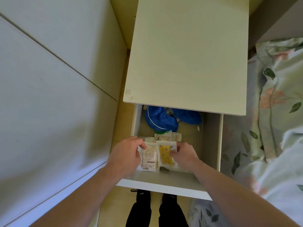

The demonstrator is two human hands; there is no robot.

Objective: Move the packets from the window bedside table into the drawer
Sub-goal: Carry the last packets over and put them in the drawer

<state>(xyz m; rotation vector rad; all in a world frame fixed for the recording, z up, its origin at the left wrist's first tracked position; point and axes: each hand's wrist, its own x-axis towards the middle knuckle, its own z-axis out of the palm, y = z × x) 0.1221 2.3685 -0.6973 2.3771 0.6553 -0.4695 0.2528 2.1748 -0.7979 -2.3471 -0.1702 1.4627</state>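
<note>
The bedside table (188, 54) has a bare cream top, and its drawer (164, 185) is pulled out below it. Several pale and yellow packets (164, 155) lie in the drawer's front half, more of them (165, 136) just behind. My left hand (126, 154) grips the left edge of the bundle with curled fingers. My right hand (185, 154) pinches the top right corner of the yellow packet. Both hands are inside the drawer.
A blue cloth bag (161, 119) and a white cable (196, 133) lie at the drawer's back. A white wall panel (49, 95) is on the left, a floral bedcover (278, 112) on the right. My feet (155, 197) stand below the drawer front.
</note>
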